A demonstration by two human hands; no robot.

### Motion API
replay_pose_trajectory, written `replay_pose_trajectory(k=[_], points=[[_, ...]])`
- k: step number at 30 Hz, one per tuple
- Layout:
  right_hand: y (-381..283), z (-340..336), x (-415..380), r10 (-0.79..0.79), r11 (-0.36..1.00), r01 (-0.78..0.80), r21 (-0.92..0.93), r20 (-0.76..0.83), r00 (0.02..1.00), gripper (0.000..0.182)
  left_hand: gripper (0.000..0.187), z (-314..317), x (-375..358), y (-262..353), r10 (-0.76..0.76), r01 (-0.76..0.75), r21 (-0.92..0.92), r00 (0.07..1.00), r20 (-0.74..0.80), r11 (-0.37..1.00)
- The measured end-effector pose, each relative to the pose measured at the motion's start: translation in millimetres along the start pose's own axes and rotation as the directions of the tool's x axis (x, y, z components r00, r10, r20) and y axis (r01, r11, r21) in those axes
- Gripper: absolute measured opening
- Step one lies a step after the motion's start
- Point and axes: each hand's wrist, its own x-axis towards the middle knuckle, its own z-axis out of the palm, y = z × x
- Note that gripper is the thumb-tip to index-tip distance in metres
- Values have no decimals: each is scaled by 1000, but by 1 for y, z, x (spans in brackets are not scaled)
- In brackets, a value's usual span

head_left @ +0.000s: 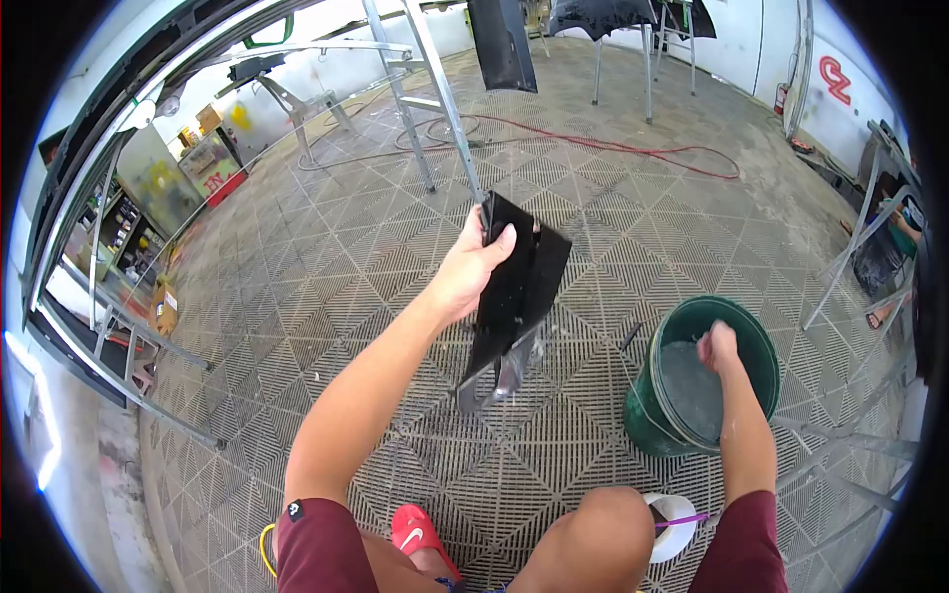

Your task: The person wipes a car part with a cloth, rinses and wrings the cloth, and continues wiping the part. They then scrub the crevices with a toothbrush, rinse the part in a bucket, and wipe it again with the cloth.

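A long black panel [524, 277] hangs tilted in front of me, its surface shiny in places. My left hand [474, 262] grips its upper left edge, with the thumb over the front face. To the right, my right hand [719, 344] is inside the mouth of a green bucket [647, 415], above greyish liquid [689, 385]. Its fingers look curled together, and whatever they may hold is too small or hidden to make out.
A metal stand [435, 79] rises behind the panel. A red hose [593, 143] crosses the patterned floor. More metal stands [855, 232] and a person's arm are at the far right. A white round container [675, 539] sits by my knee.
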Motion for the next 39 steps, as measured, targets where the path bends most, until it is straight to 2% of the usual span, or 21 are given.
replay_pose_trajectory(k=[1,4,7,9,10,12,13,14,17,19,22,25,26,27,29,30,33,35,36,37,39], points=[[13,-15,-2,152,828,-158,-538,-56,987,38,29,1,1,3,37,-37,20,999,36,999],[50,-30,-7,368,827,-308,-471,38,929,30,32,3,-3,14,26,-28,65,999,30,998],[61,-29,-10,616,763,-516,-390,194,764,21,34,8,-7,26,41,-43,112,999,14,993],[-27,16,-40,541,779,-605,-166,665,514,21,35,6,-8,28,58,-59,115,998,8,992],[-53,41,-47,261,892,-452,1,815,517,20,34,3,-6,26,84,-82,131,996,-10,988],[-138,131,-148,142,969,-239,54,671,728,21,32,-4,-1,16,107,-99,135,993,-53,986],[-162,169,-178,86,983,-175,52,710,698,28,32,-7,2,12,94,-87,127,994,-51,988],[-175,204,-203,-47,998,58,9,712,701,38,33,-9,4,8,73,-66,136,996,-46,988],[-188,281,-244,-36,996,84,-20,789,613,36,37,-5,1,-1,52,-46,114,997,-48,992],[-189,273,-246,-118,989,139,40,784,609,33,39,-10,-2,-2,86,-78,93,993,-83,993],[-167,195,-194,-206,978,193,80,531,822,29,39,-21,-9,10,99,-98,17,993,-65,995],[-79,91,-92,-244,893,272,358,-123,962,31,41,-30,-15,27,134,-134,-42,991,-6,990],[-30,51,-29,-251,930,329,161,-375,892,34,40,-29,-18,33,146,-146,-71,989,-5,987],[-10,27,-31,-382,884,197,-424,-411,828,40,40,-28,-21,37,153,-152,-98,988,-3,983],[40,-12,4,-343,597,-117,-794,-384,857,48,39,-31,-26,44,166,-166,-100,986,-10,981],[51,-15,-2,-343,594,-115,-796,-380,859,48,39,-34,-29,47,172,-173,-112,985,-14,979],[56,-28,-27,129,845,-206,-494,-186,974,26,38,-43,-35,52,219,-216,-136,976,4,967],[45,-20,-34,371,900,-340,-273,72,926,18,38,-55,-40,56,204,-205,-200,979,-23,958],[22,-12,-31,415,906,-413,-95,397,819,15,39,-56,-44,59,191,-193,-206,981,-30,959],[-19,0,-30,354,849,-526,54,680,641,18,39,-61,-46,58,186,-190,-210,982,-38,959],[-94,69,-99,5,964,-180,196,665,747,18,38,-67,-43,51,159,-180,-212,981,-112,960]])
